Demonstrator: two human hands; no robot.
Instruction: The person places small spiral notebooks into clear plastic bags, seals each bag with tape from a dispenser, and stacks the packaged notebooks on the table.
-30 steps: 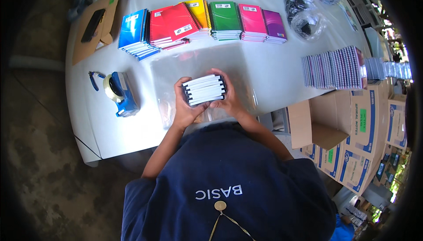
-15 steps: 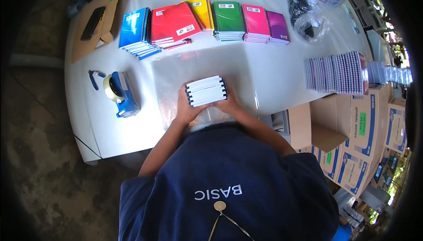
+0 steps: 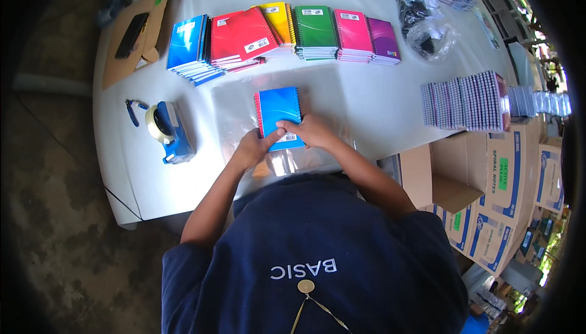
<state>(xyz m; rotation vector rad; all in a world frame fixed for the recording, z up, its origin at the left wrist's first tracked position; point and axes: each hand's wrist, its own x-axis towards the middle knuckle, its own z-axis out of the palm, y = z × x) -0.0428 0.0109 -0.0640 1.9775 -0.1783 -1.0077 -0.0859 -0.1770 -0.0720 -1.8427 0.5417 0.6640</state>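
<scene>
A small stack of spiral notebooks (image 3: 278, 103) is between my hands, a blue cover facing up and red coils showing along its left edge. My left hand (image 3: 250, 149) grips the near left corner, its thumb lying on the cover. From the near right side my right hand (image 3: 315, 131) clasps the stack, thumb also on top. Both hands' other fingers are mostly hidden under or behind the notebooks. Beneath them a clear plastic sheet or bag (image 3: 332, 93) lies flat on the white table (image 3: 390, 114).
Piles of blue (image 3: 188, 41), red (image 3: 241, 35), yellow (image 3: 278, 19), green (image 3: 315, 29), pink (image 3: 353, 29) and purple notebooks (image 3: 383, 36) line the far side. A blue tape dispenser (image 3: 174, 132) stands left. Right are a notebook row (image 3: 464, 102) and an open carton (image 3: 455, 169).
The stack has tipped from showing its white page edges to lying with the blue cover up. My hands have shifted, both thumbs now on the cover.
</scene>
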